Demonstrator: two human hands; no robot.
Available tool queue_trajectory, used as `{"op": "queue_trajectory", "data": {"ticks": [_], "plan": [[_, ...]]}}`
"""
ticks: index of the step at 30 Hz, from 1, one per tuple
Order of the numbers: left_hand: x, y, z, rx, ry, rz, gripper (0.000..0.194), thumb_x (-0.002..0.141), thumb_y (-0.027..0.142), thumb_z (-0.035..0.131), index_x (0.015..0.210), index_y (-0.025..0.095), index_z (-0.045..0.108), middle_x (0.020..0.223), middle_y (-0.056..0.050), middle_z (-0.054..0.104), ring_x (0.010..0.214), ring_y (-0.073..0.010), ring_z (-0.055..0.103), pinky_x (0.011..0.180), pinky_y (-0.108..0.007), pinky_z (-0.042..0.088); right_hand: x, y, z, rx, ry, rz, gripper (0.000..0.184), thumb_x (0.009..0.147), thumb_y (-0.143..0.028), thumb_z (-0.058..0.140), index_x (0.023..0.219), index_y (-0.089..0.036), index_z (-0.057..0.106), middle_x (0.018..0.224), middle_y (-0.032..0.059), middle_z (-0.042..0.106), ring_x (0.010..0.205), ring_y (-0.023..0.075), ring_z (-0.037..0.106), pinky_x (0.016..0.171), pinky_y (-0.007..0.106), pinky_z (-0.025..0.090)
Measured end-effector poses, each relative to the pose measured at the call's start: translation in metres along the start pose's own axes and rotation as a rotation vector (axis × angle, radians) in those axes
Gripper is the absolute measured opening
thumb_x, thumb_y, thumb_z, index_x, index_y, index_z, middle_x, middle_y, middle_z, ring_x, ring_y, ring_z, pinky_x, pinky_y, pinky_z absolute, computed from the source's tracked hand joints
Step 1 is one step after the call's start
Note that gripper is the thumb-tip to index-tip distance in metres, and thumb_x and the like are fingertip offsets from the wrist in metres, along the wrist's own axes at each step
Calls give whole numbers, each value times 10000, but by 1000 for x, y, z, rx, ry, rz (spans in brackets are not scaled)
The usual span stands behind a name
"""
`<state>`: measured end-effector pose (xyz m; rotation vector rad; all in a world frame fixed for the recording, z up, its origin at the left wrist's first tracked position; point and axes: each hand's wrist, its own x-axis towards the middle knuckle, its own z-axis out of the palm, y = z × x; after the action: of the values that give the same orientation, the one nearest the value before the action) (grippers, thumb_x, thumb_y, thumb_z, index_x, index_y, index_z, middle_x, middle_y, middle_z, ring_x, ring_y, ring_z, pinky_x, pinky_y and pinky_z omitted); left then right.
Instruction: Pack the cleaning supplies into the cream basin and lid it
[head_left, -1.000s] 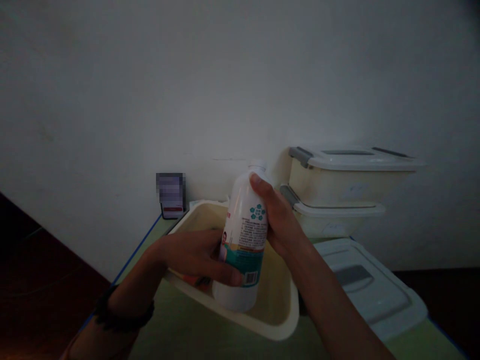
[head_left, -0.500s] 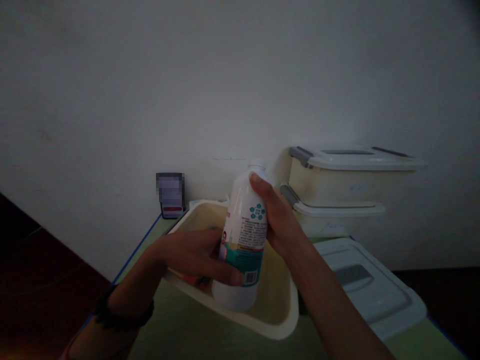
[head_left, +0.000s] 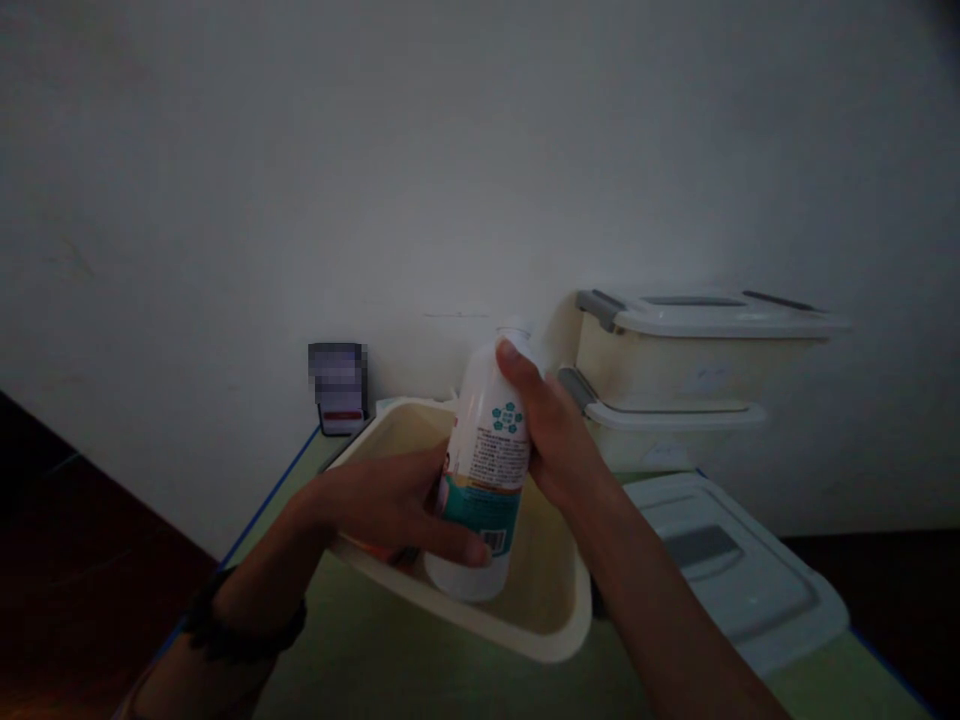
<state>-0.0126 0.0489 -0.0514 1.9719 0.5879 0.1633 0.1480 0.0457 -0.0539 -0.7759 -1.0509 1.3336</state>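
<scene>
White bottle (head_left: 474, 400), rounded shoulder, short neck, white top. Label facing me: ring of green flower-like marks, small dark print, orange strip over a teal band, barcode low down. Bottle tilted, top leaning right, held by my left hand (head_left: 409, 510) low and right hand (head_left: 553, 425) at the shoulder. Base at the open cream bin (head_left: 551, 645); contact unclear.

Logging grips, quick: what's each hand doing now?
Left hand: closed on the bottle's lower part.
Right hand: closed on the bottle near its top.

The bin (head_left: 556, 646) is open at right — the bottle (head_left: 487, 450) blocks mid-bin.
</scene>
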Motion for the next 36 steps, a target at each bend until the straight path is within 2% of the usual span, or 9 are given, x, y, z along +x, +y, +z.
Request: {"op": "queue_trajectory", "data": {"ticks": [4, 7, 10, 16, 22, 24, 30, 36], "plan": [[1, 0, 0, 80, 40, -101, 419, 684, 422, 706, 1000, 174, 587, 907, -34, 694, 855, -220, 643, 697, -295, 511, 0, 4, 0, -83, 24, -16, 427, 654, -554, 675, 881, -212, 556, 706, -3, 582, 578, 134, 530, 532, 286, 424], [2, 3, 1, 89, 69, -82, 320, 687, 407, 703, 905, 192, 612, 762, 7, 683, 897, -224, 634, 741, -299, 498, 1, 5, -1, -89, 22, -23, 433, 660, -558, 667, 901, -216, 554, 715, -4, 582, 583, 136, 533, 541, 293, 431], [2, 4, 1, 107, 67, -69, 323, 694, 405, 697, 909, 184, 603, 756, 4, 679, 906, -225, 629, 760, -309, 493, 2, 5, -1, -81, 15, -14, 431, 660, -558, 668, 890, -213, 547, 747, 5, 593, 611, 146, 553, 565, 303, 442], [2, 2, 0, 117, 34, -153, 424, 695, 458, 684, 992, 177, 574, 883, -30, 687, 680, -182, 645, 556, -263, 491, 1, 4, -1, -81, 17, -8, 426, 653, -557, 668, 876, -214, 548, 716, -3, 587, 600, 147, 551, 557, 298, 441], [3, 2, 0, 104, 38, -64, 353, 689, 379, 711, 956, 181, 594, 945, -21, 690, 966, -227, 617, 775, -301, 487, 0, 4, -1, -71, 0, -5, 418, 654, -538, 679, 893, -220, 551, 706, -18, 578, 581, 133, 536, 552, 286, 429], [3, 2, 0, 106, 35, -61, 368, 689, 395, 710, 967, 182, 597, 942, -21, 694, 962, -228, 619, 784, -309, 486, 0, 4, -1, -69, -8, -11, 414, 663, -535, 676, 900, -220, 552, 707, -17, 578, 577, 132, 534, 550, 286, 426], [2, 0, 1, 119, 51, -46, 318, 696, 411, 701, 900, 182, 617, 765, 9, 688, 867, -218, 645, 763, -310, 493, 0, 4, 0, -63, -6, -11, 408, 655, -523, 688, 886, -216, 551, 699, -18, 577, 557, 123, 518, 543, 285, 422], [2, -2, 0, 119, 48, -58, 318, 689, 423, 705, 897, 196, 627, 757, 15, 688, 927, -227, 630, 801, -314, 481, 0, 3, 0, -72, -21, -3, 400, 657, -521, 689, 873, -219, 543, 683, -25, 562, 552, 117, 504, 555, 284, 424]]}}
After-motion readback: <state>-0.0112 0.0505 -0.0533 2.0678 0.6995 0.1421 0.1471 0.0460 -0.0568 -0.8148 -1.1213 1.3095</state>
